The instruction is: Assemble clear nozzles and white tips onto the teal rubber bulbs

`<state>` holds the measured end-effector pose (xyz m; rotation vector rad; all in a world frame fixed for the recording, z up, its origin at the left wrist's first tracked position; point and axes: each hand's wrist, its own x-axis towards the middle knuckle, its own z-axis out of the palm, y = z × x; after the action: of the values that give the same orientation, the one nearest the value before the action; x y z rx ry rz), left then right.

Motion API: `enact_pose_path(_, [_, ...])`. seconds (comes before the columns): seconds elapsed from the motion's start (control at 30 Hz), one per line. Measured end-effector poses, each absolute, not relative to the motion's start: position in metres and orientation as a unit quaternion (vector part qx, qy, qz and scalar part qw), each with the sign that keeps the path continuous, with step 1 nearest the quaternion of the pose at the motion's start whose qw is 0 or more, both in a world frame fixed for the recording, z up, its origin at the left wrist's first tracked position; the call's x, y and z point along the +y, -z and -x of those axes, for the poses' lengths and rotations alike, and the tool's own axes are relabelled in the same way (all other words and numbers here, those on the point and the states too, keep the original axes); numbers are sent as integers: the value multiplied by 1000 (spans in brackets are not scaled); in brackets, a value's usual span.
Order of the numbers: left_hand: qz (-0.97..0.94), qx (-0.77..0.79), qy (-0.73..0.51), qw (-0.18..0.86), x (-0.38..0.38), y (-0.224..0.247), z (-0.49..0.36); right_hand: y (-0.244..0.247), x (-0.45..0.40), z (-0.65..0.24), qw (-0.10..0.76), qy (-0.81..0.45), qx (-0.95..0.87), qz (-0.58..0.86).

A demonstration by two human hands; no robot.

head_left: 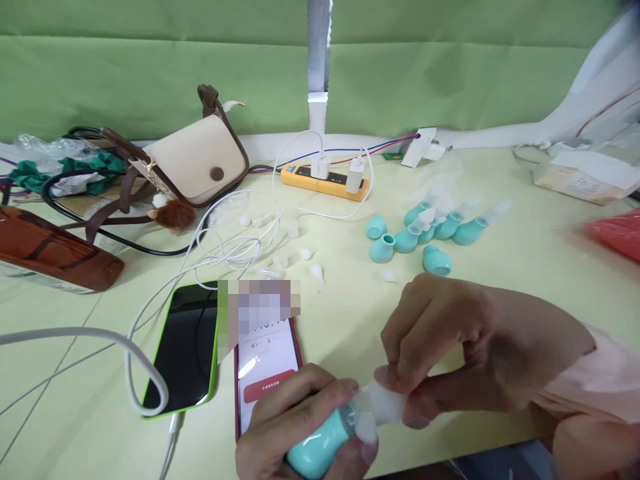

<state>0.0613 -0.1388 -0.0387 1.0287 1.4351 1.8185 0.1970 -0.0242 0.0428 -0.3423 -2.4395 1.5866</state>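
Note:
Near the front edge of the table, my left hand is wrapped round a turquoise bulb with a clear neck. The bulb lies tilted, its neck toward the right. My right hand pinches a translucent white tip at the neck end, touching the clear part. Small white pieces show between the fingers of both hands. Behind them stand several turquoise bulbs, some with clear tips, such as this one, and some with bare openings.
Small white tips lie mid-table. A green-edged phone and a lit phone lie left, among white cables. Farther back are a cream bag, a yellow power strip and a brown bottle. Red plastic is right.

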Motion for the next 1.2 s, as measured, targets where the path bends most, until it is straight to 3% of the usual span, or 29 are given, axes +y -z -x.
enact_pose_path(0.2, [-375,579,-683,239,-137,33,-70,-42,-9,-200,125,-560,-793,206])
enact_pose_path(0.37, [-295,581,-684,327,-140,37,-77,-46,1,-215,142,-626,-712,286])
enact_pose_path(0.73, [-336,623,-646,286,-139,30,-73,-42,1,-208,162,-667,-666,293])
enact_pose_path(0.97, [-273,634,-661,293,-138,30,-73,-52,-15,-212,188,-487,-834,181])
enact_pose_path(1.1, [-256,579,-682,367,-134,31,-76,-65,-19,-224,166,-406,-893,99])
enact_pose_path(1.2, [-345,563,-700,271,-133,36,-74,-65,-27,-234,211,-296,-923,127])
